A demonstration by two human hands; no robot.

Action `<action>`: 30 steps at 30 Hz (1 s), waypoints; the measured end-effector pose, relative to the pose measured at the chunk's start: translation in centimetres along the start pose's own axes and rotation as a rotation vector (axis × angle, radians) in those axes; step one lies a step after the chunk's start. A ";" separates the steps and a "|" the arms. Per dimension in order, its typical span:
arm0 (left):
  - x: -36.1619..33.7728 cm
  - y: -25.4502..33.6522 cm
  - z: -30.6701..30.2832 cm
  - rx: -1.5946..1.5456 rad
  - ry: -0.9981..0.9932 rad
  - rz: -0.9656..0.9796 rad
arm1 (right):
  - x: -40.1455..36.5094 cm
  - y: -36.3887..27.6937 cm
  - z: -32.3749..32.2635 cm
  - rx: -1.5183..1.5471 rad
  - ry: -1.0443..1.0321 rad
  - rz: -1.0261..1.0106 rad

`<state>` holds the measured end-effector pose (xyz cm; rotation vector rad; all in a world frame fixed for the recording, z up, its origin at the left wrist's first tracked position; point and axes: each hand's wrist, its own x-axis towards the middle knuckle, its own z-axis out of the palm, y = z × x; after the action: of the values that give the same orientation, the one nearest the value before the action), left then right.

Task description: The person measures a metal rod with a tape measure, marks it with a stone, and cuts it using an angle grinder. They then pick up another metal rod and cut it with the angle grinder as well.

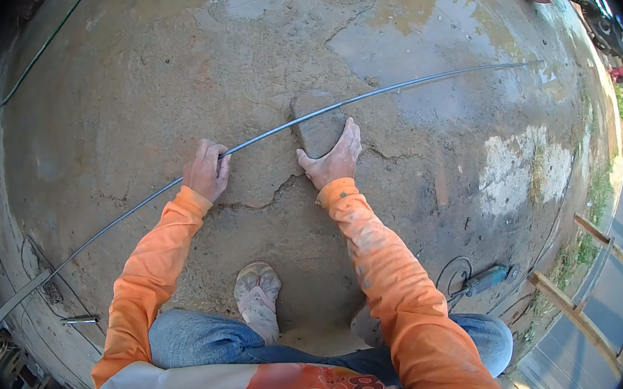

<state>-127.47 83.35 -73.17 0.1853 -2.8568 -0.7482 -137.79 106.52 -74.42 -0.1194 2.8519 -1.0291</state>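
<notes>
Now your left hand [206, 170] is closed around the long steel rod [430, 76], which runs from low on your left, through that fist, and away past your right hand [334, 159]. Your right hand clasps the near end of the stone [313, 122], thumb spread. The stone lies under the rod, just right of your left hand.

The right hand [334, 159] hides part of the stone [315, 123].
</notes>
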 end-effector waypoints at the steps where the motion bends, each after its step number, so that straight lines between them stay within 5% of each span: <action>1: -0.1 0.3 -0.1 -0.010 0.012 0.014 | -0.1 0.0 -0.1 -0.002 -0.003 0.010; 22: -0.9 2.4 -0.6 -0.143 -0.134 -0.108 | -0.5 0.9 -2.5 0.014 -0.086 0.019; 24: -0.6 2.1 -0.9 -0.179 -0.200 -0.106 | -0.8 3.0 -6.0 -0.201 -0.208 -0.175; 25: -0.1 2.1 -0.8 -0.193 -0.253 -0.120 | -0.4 4.1 -8.8 -0.244 -0.160 -0.149; 27: 0.6 2.2 -1.4 -0.150 -0.373 -0.102 | -0.2 6.0 -15.2 -0.504 -0.732 -0.067; 30: 1.5 3.6 -2.0 -0.049 -0.172 0.077 | -4.0 4.6 -26.5 -0.576 -0.819 0.176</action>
<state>-128.78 85.25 -69.45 0.0035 -2.9824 -0.8561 -137.41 127.24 -56.78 -0.2562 2.2323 -0.0426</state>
